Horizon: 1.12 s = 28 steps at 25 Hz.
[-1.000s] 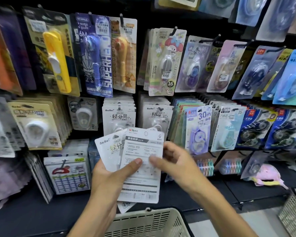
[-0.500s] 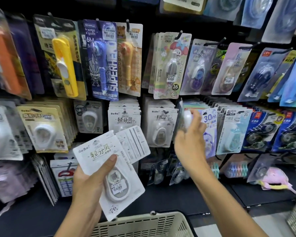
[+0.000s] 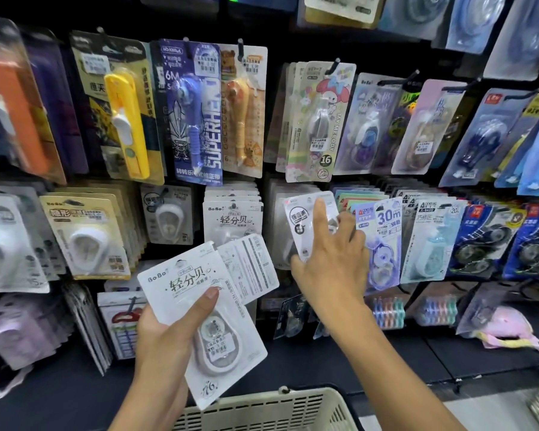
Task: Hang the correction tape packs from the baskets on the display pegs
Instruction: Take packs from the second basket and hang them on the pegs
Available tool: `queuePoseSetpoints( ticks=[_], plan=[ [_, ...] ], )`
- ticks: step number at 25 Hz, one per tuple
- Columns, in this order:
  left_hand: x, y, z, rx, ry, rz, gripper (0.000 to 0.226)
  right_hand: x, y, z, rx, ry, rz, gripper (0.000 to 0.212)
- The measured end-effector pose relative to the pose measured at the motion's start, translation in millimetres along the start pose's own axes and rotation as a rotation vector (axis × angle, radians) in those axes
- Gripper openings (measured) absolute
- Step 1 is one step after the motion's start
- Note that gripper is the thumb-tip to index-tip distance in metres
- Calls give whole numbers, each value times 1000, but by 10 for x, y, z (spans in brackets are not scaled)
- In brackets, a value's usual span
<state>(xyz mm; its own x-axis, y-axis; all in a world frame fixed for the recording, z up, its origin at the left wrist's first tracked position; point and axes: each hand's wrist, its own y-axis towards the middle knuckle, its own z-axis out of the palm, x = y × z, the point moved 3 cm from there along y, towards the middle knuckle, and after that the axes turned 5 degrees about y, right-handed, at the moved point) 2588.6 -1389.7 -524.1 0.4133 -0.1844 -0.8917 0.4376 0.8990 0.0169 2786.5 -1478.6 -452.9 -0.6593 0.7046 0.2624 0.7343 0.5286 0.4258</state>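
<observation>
I am hanging one pack (image 3: 305,225) now. My right hand (image 3: 330,269) pinches it up at the middle row, pointer finger straight. My left hand (image 3: 165,331) grips two more packs (image 3: 209,306) above the near basket (image 3: 262,409). Next I think its hole must slide onto the peg, which I cannot see.

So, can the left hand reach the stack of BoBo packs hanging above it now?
Probably not yet: the left hand grips two white packs, so its fingers are busy, though nothing stands between it and the BoBo stack.
</observation>
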Motion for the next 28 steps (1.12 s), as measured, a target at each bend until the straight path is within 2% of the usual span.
queuePoseSetpoints(
  ticks=[6, 9, 11, 13, 14, 15, 17, 18, 19, 22, 24, 26, 28],
  plan=[
    [-65, 21, -26, 4, -9, 18, 46, -28, -48, 19, -28, -48, -33, 97],
    [-50, -2, -24, -8, -4, 3, 49, -45, 77, 124, 114, 54, -56, 112],
    [-49, -3, -22, 0, 4, -10, 49, -101, 32, 180, 179, 344, -40, 106],
    [-70, 19, -19, 19, 11, -18, 47, -193, -115, 234, 102, 708, -32, 74],
    [-76, 33, -21, 35, 16, -25, 47, -217, -198, 276, 146, 917, -13, 55],
    [-76, 45, -18, 56, 24, -40, 47, -197, -282, 333, 297, 1140, 14, 41],
    [-64, 54, -3, 109, 46, -87, 45, -74, -454, 415, 674, 1473, 67, 34],
    [-54, 56, 8, 138, 51, -115, 44, -23, -501, 420, 762, 1537, 101, 31],
    [-42, 58, 14, 159, 51, -142, 43, 0, -515, 420, 773, 1555, 157, 27],
    [-50, 60, 10, 159, 51, -183, 43, -43, -500, 396, 582, 1568, 369, 16],
    [-56, 83, -22, 78, 73, -166, 40, -98, -484, 290, 350, 1520, 362, 19],
    [-69, 92, -25, 7, 168, -95, 23, -113, -482, 135, 135, 1498, 301, 23],
    [-72, 68, 37, 14, 318, 16, 11, -67, -494, 16, 79, 1509, 230, 28]
  ],
)
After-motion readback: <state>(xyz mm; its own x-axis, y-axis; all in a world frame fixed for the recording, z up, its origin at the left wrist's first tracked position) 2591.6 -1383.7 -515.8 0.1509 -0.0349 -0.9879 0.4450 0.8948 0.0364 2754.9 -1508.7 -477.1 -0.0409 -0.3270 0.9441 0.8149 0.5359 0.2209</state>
